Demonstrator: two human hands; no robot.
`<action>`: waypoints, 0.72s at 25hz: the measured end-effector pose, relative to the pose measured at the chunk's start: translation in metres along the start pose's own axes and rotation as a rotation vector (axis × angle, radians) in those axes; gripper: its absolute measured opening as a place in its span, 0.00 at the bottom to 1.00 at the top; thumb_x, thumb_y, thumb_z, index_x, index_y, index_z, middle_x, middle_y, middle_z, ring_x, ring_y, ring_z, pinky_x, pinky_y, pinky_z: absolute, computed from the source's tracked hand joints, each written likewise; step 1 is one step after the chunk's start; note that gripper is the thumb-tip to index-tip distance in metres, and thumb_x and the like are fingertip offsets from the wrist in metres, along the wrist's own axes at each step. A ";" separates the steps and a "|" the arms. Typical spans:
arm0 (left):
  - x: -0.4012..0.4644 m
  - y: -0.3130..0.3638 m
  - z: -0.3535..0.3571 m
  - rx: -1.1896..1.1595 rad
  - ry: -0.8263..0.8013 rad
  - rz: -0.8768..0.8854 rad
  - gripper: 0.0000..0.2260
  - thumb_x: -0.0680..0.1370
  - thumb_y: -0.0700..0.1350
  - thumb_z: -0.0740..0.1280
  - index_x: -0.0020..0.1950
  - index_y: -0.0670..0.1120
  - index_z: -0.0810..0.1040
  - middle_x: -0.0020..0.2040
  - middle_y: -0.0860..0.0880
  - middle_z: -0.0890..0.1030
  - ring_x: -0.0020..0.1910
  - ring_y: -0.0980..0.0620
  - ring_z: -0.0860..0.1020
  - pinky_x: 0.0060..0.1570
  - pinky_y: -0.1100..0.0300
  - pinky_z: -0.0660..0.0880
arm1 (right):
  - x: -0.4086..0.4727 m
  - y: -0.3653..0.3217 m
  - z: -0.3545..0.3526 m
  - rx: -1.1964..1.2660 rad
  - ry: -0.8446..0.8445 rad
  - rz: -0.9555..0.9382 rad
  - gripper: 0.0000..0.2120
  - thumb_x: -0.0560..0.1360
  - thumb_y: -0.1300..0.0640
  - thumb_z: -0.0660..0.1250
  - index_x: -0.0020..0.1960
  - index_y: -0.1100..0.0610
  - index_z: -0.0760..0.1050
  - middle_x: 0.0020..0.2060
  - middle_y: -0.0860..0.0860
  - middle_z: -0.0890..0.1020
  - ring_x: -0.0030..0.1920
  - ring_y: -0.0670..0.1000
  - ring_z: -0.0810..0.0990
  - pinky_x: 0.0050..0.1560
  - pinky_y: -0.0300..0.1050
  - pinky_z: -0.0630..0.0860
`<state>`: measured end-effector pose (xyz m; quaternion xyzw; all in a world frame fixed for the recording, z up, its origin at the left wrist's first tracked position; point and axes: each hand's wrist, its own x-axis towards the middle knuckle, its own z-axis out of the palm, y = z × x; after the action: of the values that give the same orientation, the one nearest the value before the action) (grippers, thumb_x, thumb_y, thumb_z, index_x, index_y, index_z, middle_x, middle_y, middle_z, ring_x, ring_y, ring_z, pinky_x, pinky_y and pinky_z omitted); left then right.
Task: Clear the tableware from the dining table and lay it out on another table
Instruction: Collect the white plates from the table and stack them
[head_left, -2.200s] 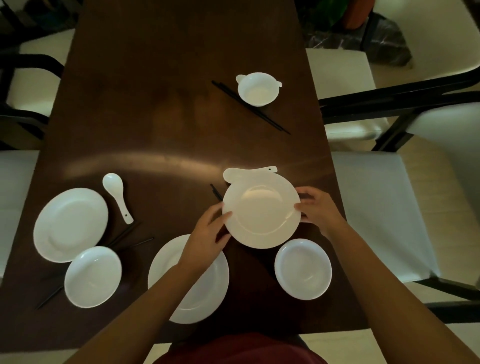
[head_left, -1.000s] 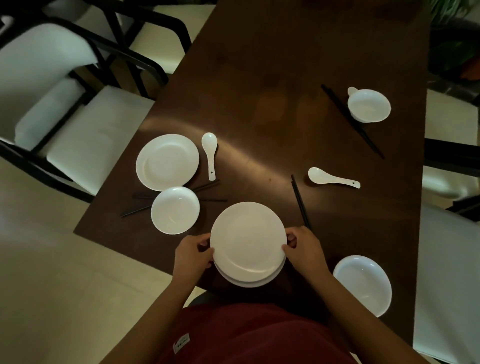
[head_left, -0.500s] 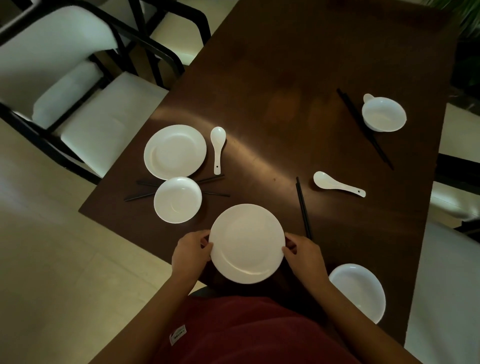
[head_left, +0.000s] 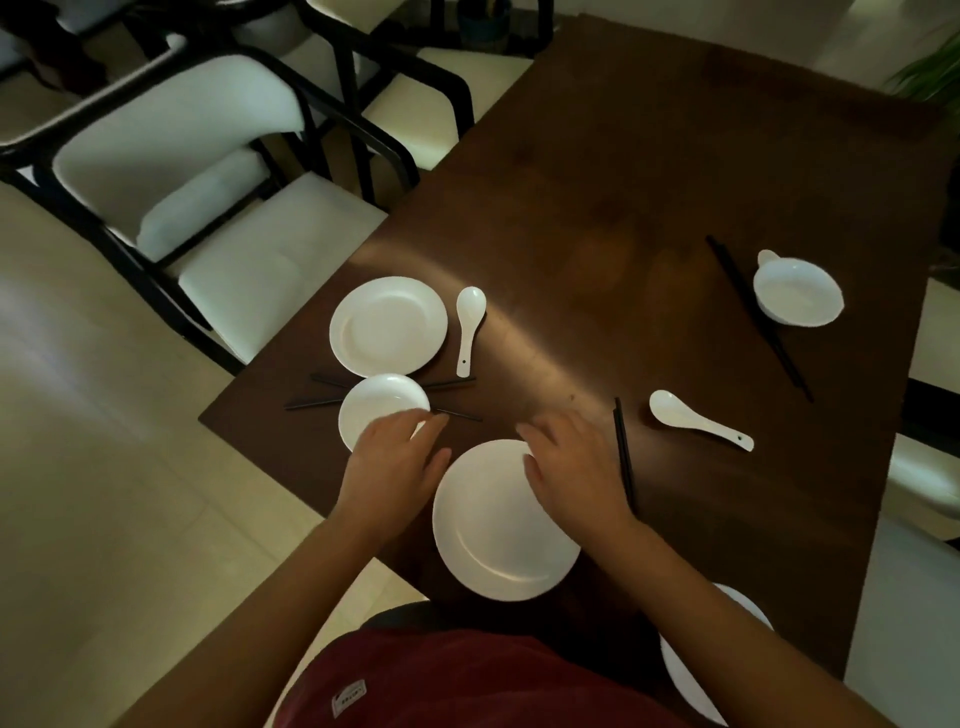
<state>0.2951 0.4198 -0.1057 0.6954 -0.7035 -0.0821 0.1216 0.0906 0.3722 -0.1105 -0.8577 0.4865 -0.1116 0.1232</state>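
A stack of white plates (head_left: 498, 540) rests on the dark wooden table (head_left: 613, 218) near its front edge. My right hand (head_left: 569, 467) hovers over the stack's far rim, fingers spread, holding nothing. My left hand (head_left: 397, 457) reaches over the near rim of a small white dish (head_left: 376, 405), fingers apart. Behind that dish lies a white plate (head_left: 388, 326) with a white spoon (head_left: 469, 325) beside it. Black chopsticks (head_left: 332, 399) lie under the small dish.
Another white spoon (head_left: 693, 420) and a pair of black chopsticks (head_left: 623, 452) lie right of my hands. A handled white bowl (head_left: 797, 292) with chopsticks (head_left: 756, 312) sits far right. A white dish (head_left: 691, 670) is partly hidden by my right arm. White chairs (head_left: 208, 171) stand left.
Both hands have let go of the plate stack, which now rests on the table. My left hand moved left toward the small dish; my right hand lifted over the stack's far rim.
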 end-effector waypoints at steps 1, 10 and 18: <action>0.012 -0.006 -0.010 0.055 0.031 0.048 0.18 0.74 0.47 0.69 0.62 0.45 0.76 0.57 0.43 0.81 0.55 0.43 0.79 0.57 0.46 0.74 | 0.019 -0.010 -0.005 -0.060 0.031 -0.080 0.16 0.71 0.59 0.70 0.58 0.59 0.78 0.54 0.57 0.82 0.56 0.57 0.79 0.56 0.51 0.75; 0.091 -0.105 -0.045 0.234 0.117 0.168 0.19 0.72 0.48 0.71 0.60 0.43 0.77 0.53 0.42 0.82 0.51 0.42 0.81 0.56 0.44 0.75 | 0.155 -0.067 0.000 -0.130 -0.004 -0.098 0.16 0.73 0.56 0.67 0.61 0.57 0.75 0.56 0.57 0.80 0.56 0.58 0.78 0.55 0.51 0.75; 0.166 -0.219 -0.007 0.192 -0.222 -0.114 0.20 0.78 0.55 0.58 0.68 0.49 0.67 0.61 0.49 0.77 0.58 0.49 0.76 0.59 0.53 0.72 | 0.241 -0.058 0.059 0.116 -0.259 0.448 0.21 0.76 0.53 0.62 0.67 0.55 0.66 0.64 0.55 0.72 0.61 0.56 0.73 0.57 0.51 0.74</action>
<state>0.5061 0.2505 -0.1520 0.7293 -0.6766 -0.0975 -0.0290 0.2768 0.1997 -0.1303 -0.7273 0.6372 0.0015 0.2550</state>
